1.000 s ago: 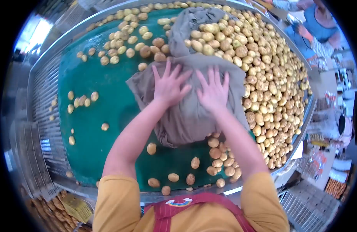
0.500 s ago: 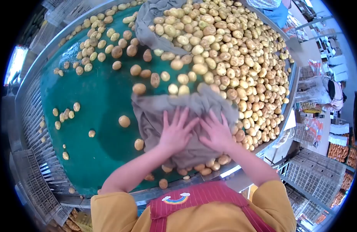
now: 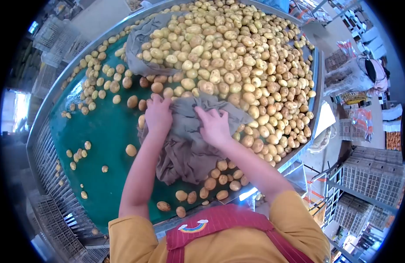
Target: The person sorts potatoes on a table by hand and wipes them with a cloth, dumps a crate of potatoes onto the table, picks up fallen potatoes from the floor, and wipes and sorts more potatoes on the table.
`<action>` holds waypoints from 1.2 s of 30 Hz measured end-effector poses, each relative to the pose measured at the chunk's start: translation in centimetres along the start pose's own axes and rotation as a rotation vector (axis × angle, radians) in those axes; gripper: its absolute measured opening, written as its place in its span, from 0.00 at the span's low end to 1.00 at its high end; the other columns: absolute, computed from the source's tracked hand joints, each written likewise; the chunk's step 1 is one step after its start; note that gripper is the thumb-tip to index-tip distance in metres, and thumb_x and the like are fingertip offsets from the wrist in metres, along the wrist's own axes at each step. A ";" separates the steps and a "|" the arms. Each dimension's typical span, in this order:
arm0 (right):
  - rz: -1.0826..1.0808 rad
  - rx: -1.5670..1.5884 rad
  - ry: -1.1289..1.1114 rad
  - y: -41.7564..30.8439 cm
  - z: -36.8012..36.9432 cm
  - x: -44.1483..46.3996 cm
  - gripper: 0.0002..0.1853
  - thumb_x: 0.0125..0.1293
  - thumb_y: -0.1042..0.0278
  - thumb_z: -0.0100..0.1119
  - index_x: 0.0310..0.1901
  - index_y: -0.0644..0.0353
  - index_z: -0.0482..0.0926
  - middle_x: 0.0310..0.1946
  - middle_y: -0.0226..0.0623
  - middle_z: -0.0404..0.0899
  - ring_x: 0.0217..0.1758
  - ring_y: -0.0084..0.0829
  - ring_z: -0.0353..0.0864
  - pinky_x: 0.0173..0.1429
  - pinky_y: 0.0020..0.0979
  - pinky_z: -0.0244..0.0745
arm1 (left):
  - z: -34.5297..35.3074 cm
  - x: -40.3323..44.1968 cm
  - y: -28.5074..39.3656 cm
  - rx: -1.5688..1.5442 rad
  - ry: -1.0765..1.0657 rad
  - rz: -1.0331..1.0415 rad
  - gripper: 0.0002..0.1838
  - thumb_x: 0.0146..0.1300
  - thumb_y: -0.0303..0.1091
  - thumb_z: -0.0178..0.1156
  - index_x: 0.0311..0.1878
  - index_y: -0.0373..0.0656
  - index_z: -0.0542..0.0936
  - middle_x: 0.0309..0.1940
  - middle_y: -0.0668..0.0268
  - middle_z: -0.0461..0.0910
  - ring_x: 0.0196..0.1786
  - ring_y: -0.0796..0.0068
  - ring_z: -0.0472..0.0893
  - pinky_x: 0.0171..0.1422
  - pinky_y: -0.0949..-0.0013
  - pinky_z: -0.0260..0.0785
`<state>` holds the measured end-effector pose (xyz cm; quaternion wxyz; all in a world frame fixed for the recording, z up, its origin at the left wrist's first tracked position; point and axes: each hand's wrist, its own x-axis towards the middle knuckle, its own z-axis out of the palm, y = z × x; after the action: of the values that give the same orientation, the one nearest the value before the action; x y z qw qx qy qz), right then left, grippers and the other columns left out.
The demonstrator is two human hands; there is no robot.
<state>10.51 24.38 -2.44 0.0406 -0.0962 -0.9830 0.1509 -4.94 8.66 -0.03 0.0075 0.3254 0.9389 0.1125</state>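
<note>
A crumpled grey-brown cloth [image 3: 185,151] lies over the green surface and some potatoes in front of me. My left hand [image 3: 158,116] is at the cloth's far left edge, fingers curled down onto it among the potatoes. My right hand [image 3: 214,127] has bent fingers closed on the upper part of the cloth, right of the middle. Just beyond and to the right is a large heap of potatoes [image 3: 237,57]. A second grey cloth [image 3: 134,48] lies at the left edge of this heap. What lies beneath the nearer cloth is hidden.
The green sorting surface [image 3: 110,144] carries scattered potatoes and has a metal rim [image 3: 314,87] on the right. A slatted roller section [image 3: 46,153] borders it on the left. Stacked plastic crates [image 3: 373,175] stand at right, and another crate [image 3: 55,219] at lower left.
Both hands moved from lying spread on the cloth to its far part, and their fingers curled. The near cloth became more bunched. My view shifted, with more of the heap showing.
</note>
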 end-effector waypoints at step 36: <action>-0.063 -0.189 0.000 12.0 -8.1 6.1 0.20 0.63 0.52 0.57 0.46 0.60 0.84 0.46 0.46 0.83 0.60 0.45 0.78 0.73 0.58 0.58 | 5.0 3.4 11.8 -0.444 -0.254 0.268 0.42 0.63 0.39 0.62 0.78 0.40 0.58 0.83 0.58 0.49 0.53 0.49 0.83 0.53 0.54 0.79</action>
<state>7.54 39.12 1.90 0.0360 -0.0688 -0.9954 0.0562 0.03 20.79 -2.13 0.1812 0.4484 0.8314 0.2738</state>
